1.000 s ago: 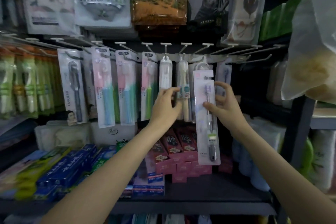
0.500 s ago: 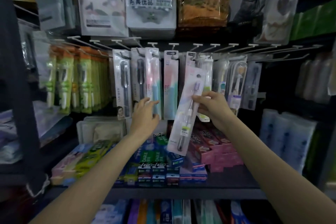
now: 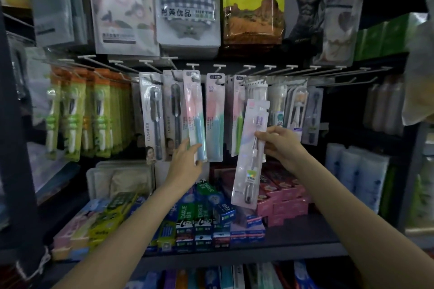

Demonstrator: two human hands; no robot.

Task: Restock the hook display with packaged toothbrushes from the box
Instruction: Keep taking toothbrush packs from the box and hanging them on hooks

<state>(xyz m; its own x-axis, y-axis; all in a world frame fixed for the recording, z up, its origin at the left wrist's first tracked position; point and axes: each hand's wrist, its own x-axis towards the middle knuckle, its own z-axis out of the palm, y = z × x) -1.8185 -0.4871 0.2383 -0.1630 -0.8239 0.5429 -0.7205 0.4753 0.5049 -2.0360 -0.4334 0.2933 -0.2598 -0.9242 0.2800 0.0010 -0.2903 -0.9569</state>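
My right hand (image 3: 281,148) pinches a long white toothbrush pack (image 3: 250,166) near its middle; the pack tilts, its top toward the hooks, off any hook. My left hand (image 3: 186,159) holds the lower end of a hanging pink-and-blue toothbrush pack (image 3: 196,115), thumb in front. A row of white-tipped hooks (image 3: 249,68) carries more packs: dark brushes (image 3: 153,119) at left, pastel ones (image 3: 215,119) in the middle. Hooks at the right hang bare. No box is in view.
Green toothbrush packs (image 3: 77,112) crowd the left hooks. Toothpaste cartons (image 3: 199,216) and pink boxes (image 3: 286,204) fill the shelf (image 3: 305,241) below my arms. Towel and snack bags (image 3: 253,2) hang above. A dark upright post (image 3: 14,148) stands at left.
The view swung left along the display. My left hand went from a white pack to the pink-and-blue pack farther left. The right hand's pack tipped from upright to slanted.
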